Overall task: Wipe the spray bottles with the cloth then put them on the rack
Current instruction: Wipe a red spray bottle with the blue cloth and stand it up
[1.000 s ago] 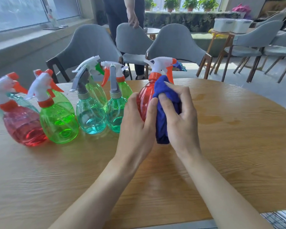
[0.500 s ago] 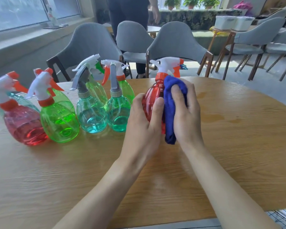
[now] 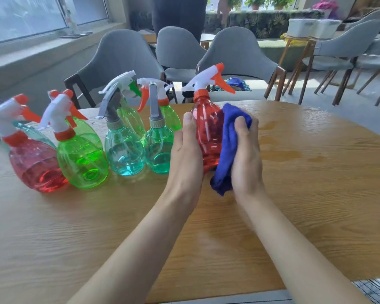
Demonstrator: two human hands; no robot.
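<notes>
Since the earlier frame the red spray bottle (image 3: 206, 130) has turned in the hands, so its white and orange trigger head now tilts up to the right, and the blue cloth (image 3: 227, 148) has slid from the bottle's front round to its right side, leaving more of the red body bare

A round wooden table (image 3: 312, 194) fills most of the view, with grey chairs (image 3: 119, 55) drawn up along its far edge and a standing person (image 3: 180, 16) in dark clothes behind them. On the table's left half stands a row of other spray bottles: a pink-red one (image 3: 35, 170) at the far left, a bright green one (image 3: 81, 161) touching it, then a teal one (image 3: 124, 150) and a smaller teal one (image 3: 159, 150), with two more green bottles (image 3: 131, 119) just behind.

The red spray bottle is upright near the table's middle, just right of the row; whether its base rests on the wood is hidden. The left hand (image 3: 185, 156) wraps round the bottle's left side, thumb up near its shoulder. The right hand (image 3: 246, 159) clutches the bunched cloth and presses it against the bottle's right side, a fold hanging below the palm
</notes>
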